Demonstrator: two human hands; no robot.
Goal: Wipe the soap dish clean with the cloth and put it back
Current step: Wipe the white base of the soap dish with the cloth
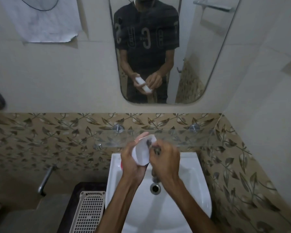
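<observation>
Mid-wipe over the sink (198,175): left hand (132,161) grasping the white soap dish (142,153), right hand (165,161) pinching the cloth (155,149) against it. Next, probably, setting it back on the glass shelf (183,137) beyond.

left hand (130,163) holds soap dish (142,153) | right hand (165,158) rubs cloth (155,149) | above sink (191,174)

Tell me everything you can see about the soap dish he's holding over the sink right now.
The soap dish is white, smooth and plastic-looking, with rounded corners. It is held tilted on edge above the sink, in front of the glass shelf. The left hand grips it from below and the side, fingertips showing past its top edge. The right hand presses a dark cloth against its inner face, where a dark smudge shows. The mirror reflection shows it oblong.
</observation>
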